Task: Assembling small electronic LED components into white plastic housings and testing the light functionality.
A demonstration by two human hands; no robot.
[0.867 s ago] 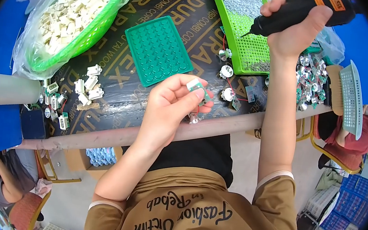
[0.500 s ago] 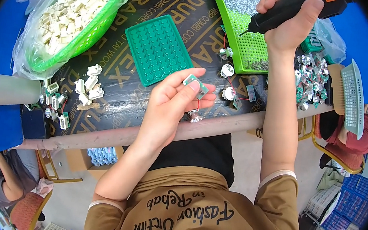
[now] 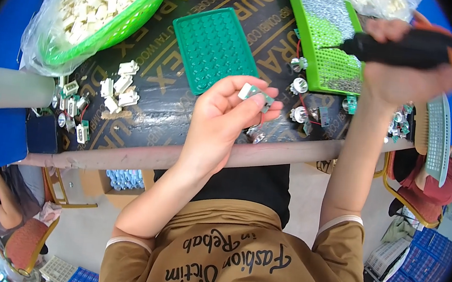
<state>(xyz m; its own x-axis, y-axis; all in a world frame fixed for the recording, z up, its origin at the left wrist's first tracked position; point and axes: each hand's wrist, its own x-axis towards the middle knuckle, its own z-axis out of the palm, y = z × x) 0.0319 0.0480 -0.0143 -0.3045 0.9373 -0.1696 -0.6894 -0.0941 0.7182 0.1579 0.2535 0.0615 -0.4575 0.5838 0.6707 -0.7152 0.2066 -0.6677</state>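
Observation:
My left hand pinches a small green circuit board, with a white part at one end, between thumb and fingers. Below those fingers hangs a little silvery reflector lamp, seemingly wired to the board. A black electric screwdriver lies nearly level in my right hand, which is smeared by motion. Its thin bit points left, over the light-green screw tray; whether it touches a screw cannot be told. Silvery screws fill the tray's far part, and a darker heap lies at its near end.
A dark-green moulded tray lies mid-table. Left are a green basket of white plastic pieces, loose white housings and a translucent cup. Wired reflector lamps lie by the screw tray. A brush stands right. Other people sit at both sides.
The view has shifted, so table things appear farther right. My right hand has swung right, tipping the screwdriver more level, with its bit farther over the screw tray. My left hand keeps the board.

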